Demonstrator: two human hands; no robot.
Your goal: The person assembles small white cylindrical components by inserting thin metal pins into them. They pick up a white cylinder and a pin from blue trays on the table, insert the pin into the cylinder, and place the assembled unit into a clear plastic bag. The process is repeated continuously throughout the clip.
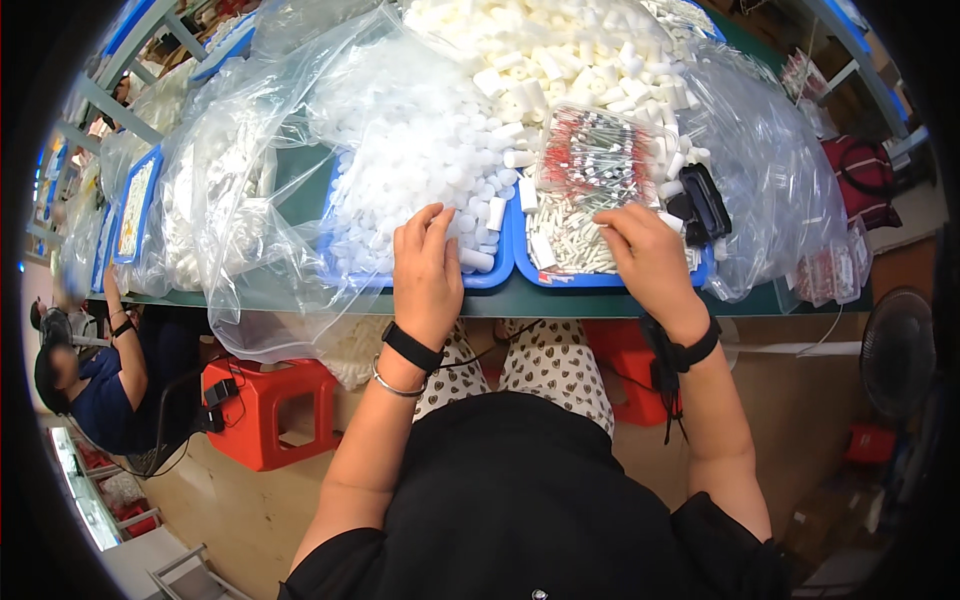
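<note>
White, cloudy plastic marks the small discs (370, 200) heaped in the left tray (507, 252), where our left hand (428, 272) hovers at the near edge, fingers close together; we cannot tell whether its tips pinch anything. Our right hand (648, 255) bends over the short white sticks (570, 238) in the right tray (575, 281), thumb and forefinger drawn near each other, their grip also unclear. We judge both kinds of piece very light and fairly stiff, the discs perhaps slippery: best taken by the rim, the sticks lightly around the middle.
</note>
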